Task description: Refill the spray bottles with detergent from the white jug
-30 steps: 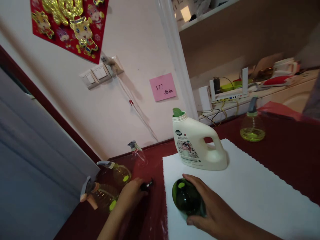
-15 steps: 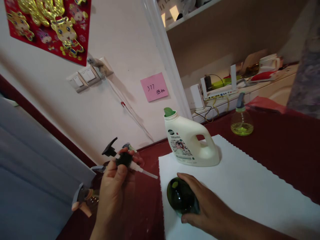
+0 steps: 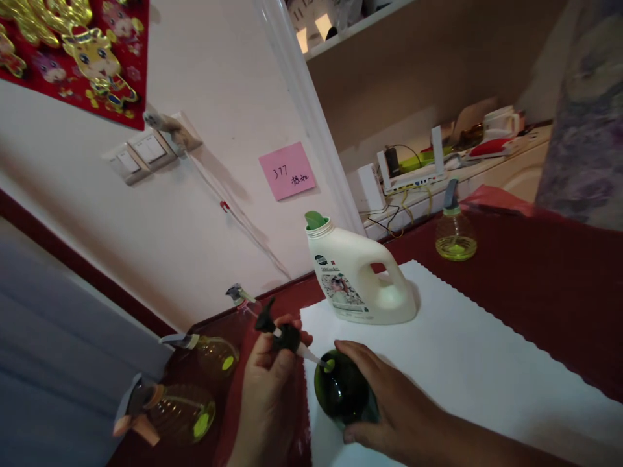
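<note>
My left hand (image 3: 272,376) is closed around the dark collar of a pump dispenser head (image 3: 288,338). Its black spout points up and left, and the pale dip tube slants down to the right, its end at the mouth of a dark green bottle (image 3: 341,389). How far the tube is inside I cannot tell. Around the right side of that bottle curls my right hand (image 3: 389,395), holding it on the white sheet (image 3: 452,350). Behind the bottle stands a cream detergent jug (image 3: 360,272) with a handle and an uncapped mouth showing green inside.
Spray bottles lie or stand at the left: an amber one (image 3: 180,412), another (image 3: 214,355) behind it and a clear one (image 3: 242,297) near the wall. A clear spray bottle (image 3: 455,237) with yellow liquid stands at the right on the dark red table (image 3: 516,285). A white router (image 3: 413,178) sits behind.
My left hand has moved right and down, bringing the pump head's tube to the green bottle's mouth. My right hand still holds the bottle. The view has shifted, showing more spray bottles at left.
</note>
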`<state>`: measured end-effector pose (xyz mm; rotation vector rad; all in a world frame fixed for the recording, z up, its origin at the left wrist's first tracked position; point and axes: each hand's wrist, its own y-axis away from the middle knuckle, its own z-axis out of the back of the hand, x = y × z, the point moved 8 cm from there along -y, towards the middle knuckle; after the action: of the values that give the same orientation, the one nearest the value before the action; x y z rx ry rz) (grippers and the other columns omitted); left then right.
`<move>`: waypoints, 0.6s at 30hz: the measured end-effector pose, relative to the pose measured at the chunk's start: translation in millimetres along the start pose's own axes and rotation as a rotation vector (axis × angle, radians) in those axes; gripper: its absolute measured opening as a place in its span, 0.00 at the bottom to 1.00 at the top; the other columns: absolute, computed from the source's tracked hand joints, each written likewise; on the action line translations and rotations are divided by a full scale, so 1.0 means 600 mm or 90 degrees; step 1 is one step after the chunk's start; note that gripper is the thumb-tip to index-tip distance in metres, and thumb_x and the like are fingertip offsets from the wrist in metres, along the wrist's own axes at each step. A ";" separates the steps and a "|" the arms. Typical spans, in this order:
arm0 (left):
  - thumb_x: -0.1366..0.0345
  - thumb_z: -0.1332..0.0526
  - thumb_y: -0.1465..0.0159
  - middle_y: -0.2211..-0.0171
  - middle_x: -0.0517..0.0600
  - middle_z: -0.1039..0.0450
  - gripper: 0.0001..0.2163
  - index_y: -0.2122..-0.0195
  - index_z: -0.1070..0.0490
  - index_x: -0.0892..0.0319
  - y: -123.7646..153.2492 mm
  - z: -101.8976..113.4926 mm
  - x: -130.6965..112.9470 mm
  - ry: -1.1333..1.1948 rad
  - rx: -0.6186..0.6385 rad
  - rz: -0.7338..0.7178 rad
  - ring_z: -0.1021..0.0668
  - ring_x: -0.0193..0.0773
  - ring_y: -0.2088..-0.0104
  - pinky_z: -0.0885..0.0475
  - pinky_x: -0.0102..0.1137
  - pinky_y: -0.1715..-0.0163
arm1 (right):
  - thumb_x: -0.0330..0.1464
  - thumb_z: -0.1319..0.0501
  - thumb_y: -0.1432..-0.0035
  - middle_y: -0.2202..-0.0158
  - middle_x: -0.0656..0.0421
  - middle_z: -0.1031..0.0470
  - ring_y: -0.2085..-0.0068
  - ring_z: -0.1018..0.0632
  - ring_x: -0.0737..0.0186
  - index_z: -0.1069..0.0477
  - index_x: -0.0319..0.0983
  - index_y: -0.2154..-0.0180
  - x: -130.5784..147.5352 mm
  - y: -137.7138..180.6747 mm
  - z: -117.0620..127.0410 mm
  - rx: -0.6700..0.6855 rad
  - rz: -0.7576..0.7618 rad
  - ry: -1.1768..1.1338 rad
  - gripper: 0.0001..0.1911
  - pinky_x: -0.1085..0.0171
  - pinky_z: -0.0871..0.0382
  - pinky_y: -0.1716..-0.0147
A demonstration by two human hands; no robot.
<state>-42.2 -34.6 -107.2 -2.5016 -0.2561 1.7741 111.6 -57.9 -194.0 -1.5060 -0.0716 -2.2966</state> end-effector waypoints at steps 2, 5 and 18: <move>0.58 0.19 0.58 0.62 0.48 0.18 0.24 0.59 0.19 0.52 0.007 0.010 0.033 -0.008 -0.009 0.039 0.18 0.38 0.60 0.25 0.28 0.58 | 0.37 0.25 0.59 0.30 0.52 0.44 0.32 0.40 0.44 0.47 0.43 0.31 -0.001 0.000 0.000 -0.013 0.015 -0.001 0.57 0.45 0.44 0.32; 0.58 0.18 0.60 0.60 0.51 0.17 0.25 0.59 0.18 0.53 0.017 0.019 0.068 -0.043 -0.011 0.073 0.19 0.42 0.57 0.26 0.30 0.56 | 0.37 0.25 0.59 0.30 0.52 0.43 0.32 0.39 0.44 0.47 0.44 0.31 -0.001 -0.001 0.001 -0.021 0.027 -0.005 0.56 0.44 0.42 0.33; 0.56 0.19 0.59 0.59 0.52 0.17 0.25 0.59 0.18 0.54 0.017 0.018 0.079 -0.120 -0.007 0.081 0.19 0.47 0.55 0.26 0.34 0.53 | 0.36 0.23 0.62 0.33 0.50 0.38 0.36 0.34 0.42 0.43 0.42 0.33 0.013 -0.003 0.011 -0.034 0.047 -0.007 0.56 0.44 0.38 0.36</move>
<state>-36.2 -36.9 -156.2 -2.4095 -0.1175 2.0655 113.7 -56.8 -183.9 -1.5216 0.0423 -2.2488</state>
